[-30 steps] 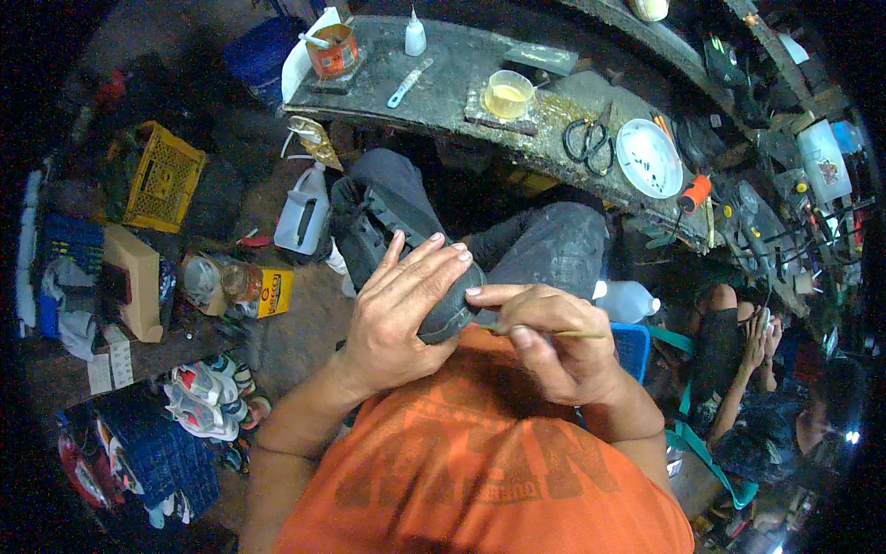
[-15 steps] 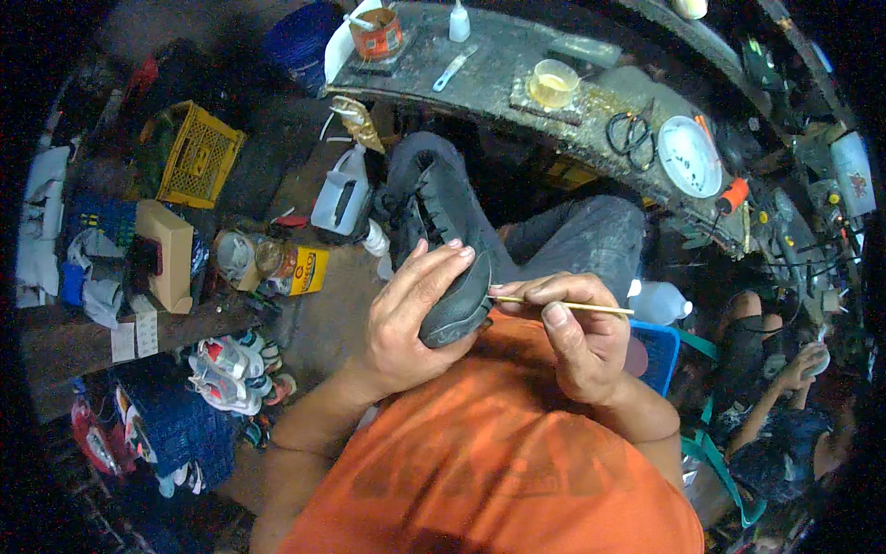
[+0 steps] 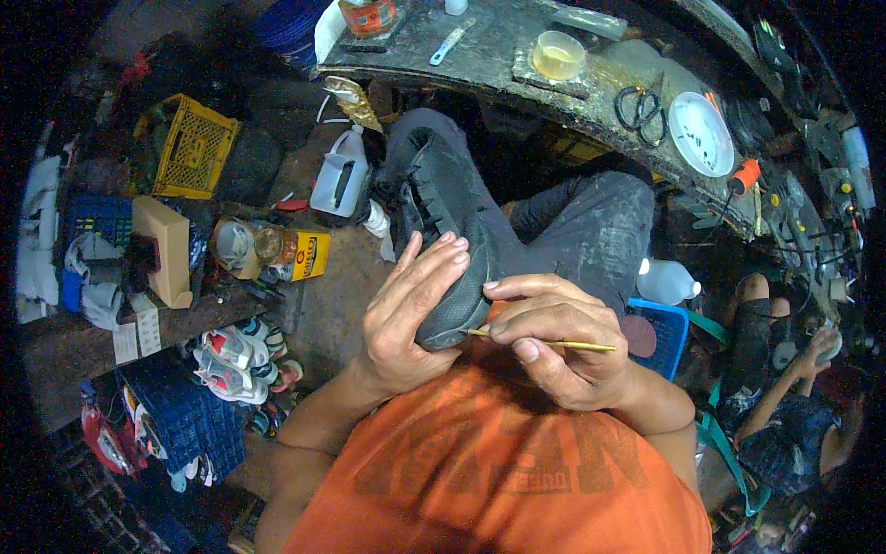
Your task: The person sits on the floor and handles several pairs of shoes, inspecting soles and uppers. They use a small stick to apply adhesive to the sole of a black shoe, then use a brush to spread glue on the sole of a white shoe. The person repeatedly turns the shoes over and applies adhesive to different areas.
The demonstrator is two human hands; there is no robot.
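Observation:
A black lace-up shoe (image 3: pixel 464 198) lies along my thigh with its toe toward me. My left hand (image 3: pixel 403 305) is wrapped round the toe end, fingers over the upper and thumb side under it. In my right hand (image 3: pixel 568 337), a thin yellowish stick-like tool (image 3: pixel 591 347) is pinched between thumb and fingers. Its tip meets the edge of the shoe's toe, where the sole joins the upper. Whether that end is a point or bristles is too small to tell.
Ahead stands a workbench (image 3: pixel 480 69) with a cup of yellowish liquid (image 3: pixel 557 57), a knife (image 3: pixel 452 42) and a white round dish (image 3: pixel 700 135). At left are a jug (image 3: pixel 341 175), a yellow crate (image 3: pixel 196 148) and several shoes (image 3: pixel 231 365). Another person (image 3: pixel 784 415) sits at right.
My right hand has moved down and slightly left, carrying the tool's tip along the sole edge toward the front of the toe. My left hand keeps its hold. The view has shifted slightly.

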